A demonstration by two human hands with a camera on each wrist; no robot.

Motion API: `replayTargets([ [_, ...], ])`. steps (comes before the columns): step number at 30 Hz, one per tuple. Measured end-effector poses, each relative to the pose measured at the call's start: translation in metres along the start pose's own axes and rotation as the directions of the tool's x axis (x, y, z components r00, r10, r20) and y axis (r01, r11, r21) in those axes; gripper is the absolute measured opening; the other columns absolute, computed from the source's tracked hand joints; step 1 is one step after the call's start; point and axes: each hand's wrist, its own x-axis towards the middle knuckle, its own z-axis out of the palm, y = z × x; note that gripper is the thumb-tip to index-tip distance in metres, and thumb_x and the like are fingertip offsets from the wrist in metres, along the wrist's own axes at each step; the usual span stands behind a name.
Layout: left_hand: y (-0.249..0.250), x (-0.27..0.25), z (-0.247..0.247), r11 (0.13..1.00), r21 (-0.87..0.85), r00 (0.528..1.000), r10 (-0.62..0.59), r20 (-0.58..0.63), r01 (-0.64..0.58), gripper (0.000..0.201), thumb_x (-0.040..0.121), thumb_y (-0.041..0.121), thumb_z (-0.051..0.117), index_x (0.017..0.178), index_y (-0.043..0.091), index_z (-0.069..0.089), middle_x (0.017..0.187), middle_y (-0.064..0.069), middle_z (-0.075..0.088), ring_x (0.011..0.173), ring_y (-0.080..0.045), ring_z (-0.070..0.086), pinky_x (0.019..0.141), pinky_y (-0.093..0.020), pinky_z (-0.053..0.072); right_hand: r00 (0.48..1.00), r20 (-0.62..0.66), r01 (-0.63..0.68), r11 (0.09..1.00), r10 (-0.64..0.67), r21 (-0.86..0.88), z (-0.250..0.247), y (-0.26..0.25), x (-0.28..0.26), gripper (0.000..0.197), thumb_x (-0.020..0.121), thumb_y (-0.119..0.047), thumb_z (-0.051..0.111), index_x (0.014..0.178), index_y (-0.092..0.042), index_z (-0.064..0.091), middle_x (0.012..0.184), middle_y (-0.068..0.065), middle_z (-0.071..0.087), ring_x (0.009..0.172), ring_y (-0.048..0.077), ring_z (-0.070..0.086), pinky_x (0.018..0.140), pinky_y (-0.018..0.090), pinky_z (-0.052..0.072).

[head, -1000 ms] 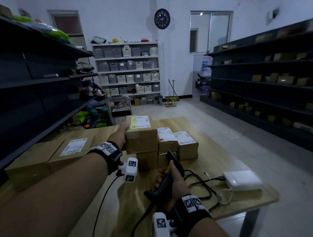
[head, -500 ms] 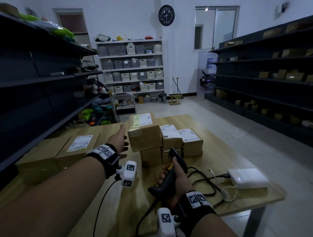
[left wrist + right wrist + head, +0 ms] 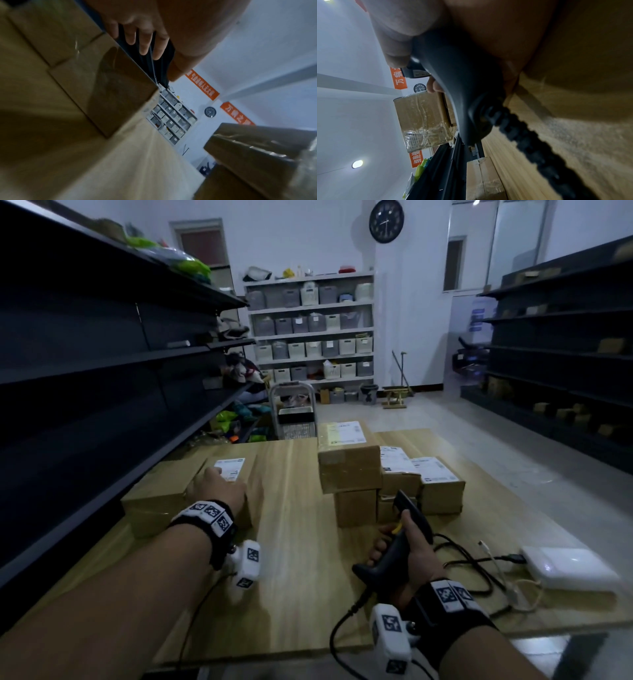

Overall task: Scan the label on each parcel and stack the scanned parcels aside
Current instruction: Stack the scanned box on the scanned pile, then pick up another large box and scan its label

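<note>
A black barcode scanner (image 3: pixel 397 542) is gripped by the right hand (image 3: pixel 407 559), its long axis angled up, head aimed at the stacked parcels (image 3: pixel 349 470) mid-table. Farther left, the labelled parcel (image 3: pixel 226 491) is overlain by the left hand (image 3: pixel 219 491), fingers spread.

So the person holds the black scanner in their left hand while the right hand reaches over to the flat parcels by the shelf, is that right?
The hands are swapped. In the head view the right hand grips the black scanner, and the left hand reaches over the flat parcels by the shelf. The right wrist view also shows fingers wrapped round the scanner's handle.
</note>
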Motion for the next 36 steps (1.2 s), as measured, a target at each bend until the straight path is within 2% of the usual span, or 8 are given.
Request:
replayTargets([
  [5, -0.010, 0.004, -0.003, 0.922, 0.349, 0.963, 0.083, 0.255, -0.171, 0.088, 0.084, 0.054, 0.080, 0.159, 0.017, 0.050, 0.160, -0.011, 0.053, 0.149, -0.037, 0.049, 0.122, -0.050, 0.046, 1.000, 0.007, 0.002, 1.000, -0.002, -0.015, 0.000, 0.000, -0.001, 0.055, 0.083, -0.064, 0.075, 0.091, -0.011, 0.061, 0.067, 0.006, 0.052, 0.058, 0.025, 0.050, 0.063, 0.037, 0.046],
  [12, -0.001, -0.019, -0.010, 0.747, 0.589, 0.947, 0.186, 0.263, -0.310, 0.067, 0.098, 0.063, 0.064, 0.156, 0.032, 0.051, 0.164, -0.002, 0.049, 0.153, -0.037, 0.042, 0.122, -0.060, 0.037, 1.000, 0.003, 0.008, 1.000, -0.008, -0.012, 0.000, 0.000, -0.003, 0.055, 0.083, -0.064, 0.076, 0.093, -0.011, 0.062, 0.066, 0.007, 0.053, 0.057, 0.025, 0.051, 0.063, 0.038, 0.047],
  [16, -0.002, -0.045, -0.012, 0.653, 0.615, 0.897, 0.319, 0.307, -0.442, 0.060, 0.105, 0.065, 0.052, 0.160, 0.041, 0.048, 0.164, 0.003, 0.047, 0.155, -0.033, 0.039, 0.124, -0.065, 0.032, 1.000, 0.013, 0.011, 1.000, -0.010, -0.013, 0.000, 0.000, -0.003, 0.055, 0.085, -0.064, 0.075, 0.093, -0.011, 0.061, 0.066, 0.006, 0.051, 0.058, 0.025, 0.049, 0.064, 0.037, 0.046],
  [20, -0.007, -0.070, -0.016, 0.686, 0.501, 0.849, 0.396, 0.351, -0.527, 0.061, 0.105, 0.073, 0.043, 0.157, 0.045, 0.053, 0.162, 0.007, 0.049, 0.153, -0.029, 0.041, 0.127, -0.063, 0.029, 1.000, 0.003, 0.012, 0.999, -0.012, -0.031, -0.003, 0.000, 0.000, 0.057, 0.083, -0.065, 0.077, 0.093, -0.011, 0.062, 0.068, 0.007, 0.053, 0.059, 0.026, 0.051, 0.067, 0.038, 0.048],
  [26, -0.016, -0.056, -0.018, 0.989, -0.062, 0.984, 0.140, 0.111, -0.134, 0.077, 0.100, 0.060, 0.071, 0.163, 0.023, 0.047, 0.165, -0.013, 0.047, 0.150, -0.037, 0.048, 0.123, -0.058, 0.042, 1.000, 0.006, 0.022, 0.999, -0.022, -0.041, -0.002, 0.000, 0.000, 0.056, 0.083, -0.065, 0.075, 0.092, -0.011, 0.062, 0.068, 0.007, 0.053, 0.059, 0.026, 0.050, 0.066, 0.038, 0.047],
  [31, -0.037, -0.048, -0.006, 0.833, -0.454, 0.912, -0.135, 0.388, 0.316, 0.092, 0.087, 0.050, 0.091, 0.158, 0.007, 0.052, 0.141, -0.018, 0.070, 0.115, -0.036, 0.071, 0.106, -0.048, 0.056, 0.999, 0.014, 0.036, 0.999, -0.036, -0.032, -0.002, 0.001, 0.002, 0.056, 0.078, -0.064, 0.077, 0.090, -0.012, 0.061, 0.066, 0.006, 0.051, 0.057, 0.025, 0.050, 0.064, 0.038, 0.045],
  [34, -0.059, -0.044, 0.015, 0.793, -0.516, 0.911, -0.113, 0.397, 0.323, 0.103, 0.064, 0.076, 0.087, 0.141, 0.012, 0.067, 0.122, -0.011, 0.078, 0.107, -0.036, 0.076, 0.109, -0.056, 0.058, 0.999, 0.024, 0.030, 0.999, -0.030, -0.029, -0.002, 0.001, -0.001, 0.055, 0.083, -0.064, 0.075, 0.091, -0.012, 0.062, 0.068, 0.006, 0.051, 0.059, 0.025, 0.050, 0.065, 0.039, 0.046],
  [36, -0.054, -0.062, 0.011, 0.806, -0.524, 0.924, -0.069, 0.376, 0.274, 0.079, 0.081, 0.074, 0.080, 0.132, 0.015, 0.065, 0.118, -0.007, 0.075, 0.105, -0.032, 0.073, 0.110, -0.054, 0.055, 0.999, 0.016, 0.031, 0.999, -0.030, -0.035, -0.002, 0.000, -0.001, 0.055, 0.083, -0.064, 0.075, 0.091, -0.011, 0.062, 0.068, 0.006, 0.052, 0.059, 0.025, 0.050, 0.065, 0.039, 0.046],
])
